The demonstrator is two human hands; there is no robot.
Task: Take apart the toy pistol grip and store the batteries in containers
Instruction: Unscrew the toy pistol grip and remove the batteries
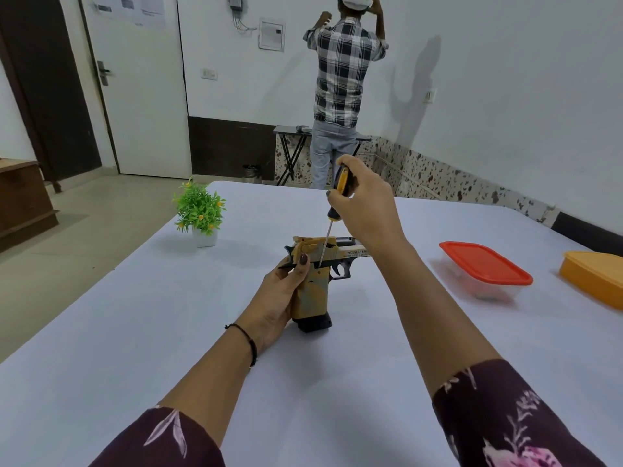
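A tan and black toy pistol lies on its side at the middle of the white table, barrel pointing right, black magazine base toward me. My left hand grips its handle from the left, thumb laid over the rear of the slide. My right hand holds a yellow and black screwdriver by the handle above the pistol. The thin shaft slants down and its tip meets the frame just above the grip, near the trigger. No batteries are visible.
A clear container with a red lid sits on the table's right side, an orange container beyond it at the edge. A small potted green plant stands at the far left. A person in a checked shirt stands at the far wall.
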